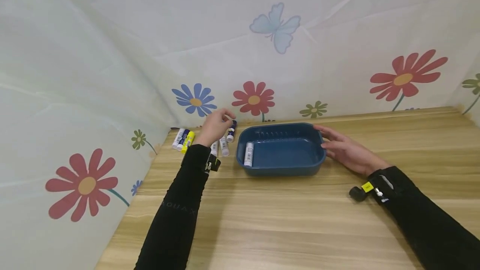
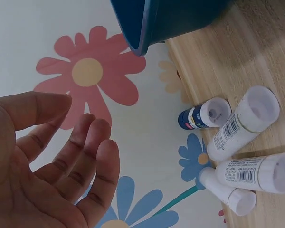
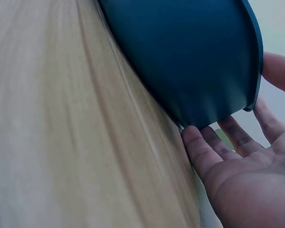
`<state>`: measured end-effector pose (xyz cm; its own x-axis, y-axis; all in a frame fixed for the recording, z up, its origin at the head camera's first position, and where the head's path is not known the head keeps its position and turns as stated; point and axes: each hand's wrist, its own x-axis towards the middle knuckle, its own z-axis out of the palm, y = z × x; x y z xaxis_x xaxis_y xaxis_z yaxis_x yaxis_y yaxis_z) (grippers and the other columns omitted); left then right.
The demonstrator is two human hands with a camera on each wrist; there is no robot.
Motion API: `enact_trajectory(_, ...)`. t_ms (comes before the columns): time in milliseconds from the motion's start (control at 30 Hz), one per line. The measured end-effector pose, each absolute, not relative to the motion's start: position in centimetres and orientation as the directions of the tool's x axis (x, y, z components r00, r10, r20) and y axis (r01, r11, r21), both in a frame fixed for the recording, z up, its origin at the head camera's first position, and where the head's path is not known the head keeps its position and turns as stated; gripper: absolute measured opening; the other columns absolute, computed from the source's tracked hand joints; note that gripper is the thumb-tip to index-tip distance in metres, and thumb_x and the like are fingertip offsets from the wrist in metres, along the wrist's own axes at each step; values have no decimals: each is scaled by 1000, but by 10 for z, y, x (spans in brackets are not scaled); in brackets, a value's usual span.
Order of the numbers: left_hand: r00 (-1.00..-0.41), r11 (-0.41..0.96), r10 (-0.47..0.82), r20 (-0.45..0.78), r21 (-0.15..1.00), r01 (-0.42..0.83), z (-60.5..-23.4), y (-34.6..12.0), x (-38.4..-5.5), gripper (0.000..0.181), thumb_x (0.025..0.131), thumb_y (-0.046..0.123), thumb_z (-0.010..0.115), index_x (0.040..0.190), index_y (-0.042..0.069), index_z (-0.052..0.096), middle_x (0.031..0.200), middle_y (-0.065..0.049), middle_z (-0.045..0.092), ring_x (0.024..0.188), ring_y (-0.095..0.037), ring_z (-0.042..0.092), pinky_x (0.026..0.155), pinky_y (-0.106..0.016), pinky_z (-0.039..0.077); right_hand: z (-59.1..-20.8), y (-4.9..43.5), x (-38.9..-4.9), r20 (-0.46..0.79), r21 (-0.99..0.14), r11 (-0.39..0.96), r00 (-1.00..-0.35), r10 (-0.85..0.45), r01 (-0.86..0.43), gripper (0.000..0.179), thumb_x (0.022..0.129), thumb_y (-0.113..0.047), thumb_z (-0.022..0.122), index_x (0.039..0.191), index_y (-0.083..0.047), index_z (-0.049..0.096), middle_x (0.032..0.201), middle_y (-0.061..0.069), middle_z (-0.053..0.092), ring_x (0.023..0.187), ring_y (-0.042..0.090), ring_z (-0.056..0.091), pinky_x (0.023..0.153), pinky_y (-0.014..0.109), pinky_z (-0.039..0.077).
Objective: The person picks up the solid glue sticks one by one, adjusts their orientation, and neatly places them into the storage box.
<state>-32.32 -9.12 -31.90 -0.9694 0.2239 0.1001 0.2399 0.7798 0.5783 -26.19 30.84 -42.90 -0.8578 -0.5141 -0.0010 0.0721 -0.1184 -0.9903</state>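
Observation:
My left hand (image 1: 216,126) is above several glue sticks by the wall, its fingers loosely bent and nothing held. Below it lie a dark blue glue stick (image 1: 232,131) and white glue sticks (image 2: 244,124), partly hidden by the hand in the head view. One white glue stick (image 1: 248,154) is inside the blue plastic bin (image 1: 281,171), near its left end. At the bin's right end, my right hand (image 1: 346,151) touches the outer wall with its fingertips (image 3: 194,135), the thumb up at the rim.
Left of the left hand, a yellow glue stick (image 1: 188,142) lies beside a blue one (image 1: 183,139) and a white one (image 1: 178,138). The wooden table (image 1: 285,220) meets a flower-printed cloth (image 1: 337,53) behind the bin and on the left.

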Motion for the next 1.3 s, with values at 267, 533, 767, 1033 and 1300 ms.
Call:
enact_trajectory(267,-976,736,176,126,642,215,-330,-98,-328,23,98,19,54,118,13,63,106,-10,65,81,-23,56,66,-30,43,-428,307,-263,0,-992,-111,-855,-518,67,62,103,-8,43,158,-23,18,165,8,1,136,13,35,101,19,42)
enact_trajectory(533,-987,717,124,105,678,163,-340,-97,-337,20,99,20,55,117,15,63,112,-11,64,93,-25,58,75,-34,45,-426,311,-259,-1,-993,-100,-865,-502,59,62,103,-9,44,158,-22,18,165,7,1,137,13,34,101,20,42)
enact_trajectory(767,-985,749,116,129,640,172,-342,-93,-344,25,100,20,53,122,12,62,111,-12,65,89,-26,59,71,-32,43,-428,308,-260,11,-993,-109,-860,-510,52,63,103,-6,42,158,-18,15,165,8,4,140,22,31,101,21,43)
enact_trajectory(1033,-985,722,158,66,673,161,-341,-90,-358,28,100,25,53,126,14,60,124,-15,62,105,-30,59,86,-40,47,-431,311,-261,32,-990,-137,-855,-518,46,62,103,-6,43,158,-20,17,164,9,4,136,13,37,102,20,42)
enact_trajectory(1300,-987,716,150,60,682,151,-346,-92,-366,32,101,25,52,129,11,58,126,-17,61,107,-32,61,88,-42,48,-432,311,-260,41,-987,-152,-857,-513,44,62,103,-4,42,158,-20,19,163,7,8,133,8,42,101,20,44)
